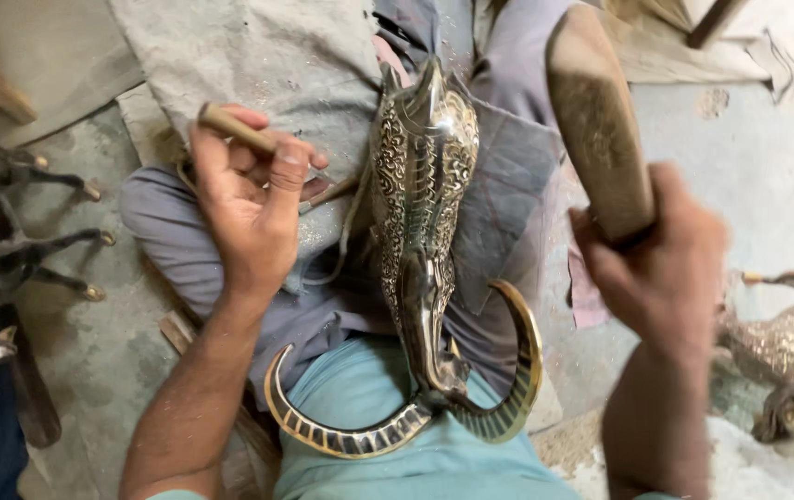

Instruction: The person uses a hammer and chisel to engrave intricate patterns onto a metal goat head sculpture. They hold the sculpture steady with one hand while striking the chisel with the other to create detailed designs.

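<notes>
At the far left, dark metal pieces (17, 250) with brass-tipped prongs lie on the concrete floor (110, 352), beside a worn grey cloth (258, 56) spread over the person's lap. The left hand (249, 204) is raised over the left thigh, its fingers (286, 176) curled and pressed tight around a thin wooden-handled chisel (235, 125), which runs slantwise through the fist; its working end is hidden behind the hand.

In the middle, a brass animal head (420, 204) with engraved scroll patterns rests lengthwise on the lap, its narrow end pointing away from the person and its two curved, banded horns (508, 370) sweeping out on either side close to the person's teal shirt (397, 426). It lies partly on a dark grey pad (508, 185) set over the right thigh. The chisel hand is just beside the head's left flank; whether the tool touches the metal cannot be told.

To the right, the right hand (661, 268), blurred, grips the lower end of a wooden mallet (596, 120) held up above the lap, fingers wrapped closed around it. At the far right edge, a second engraved brass piece (791, 352) with a curved horn lies on the floor.
</notes>
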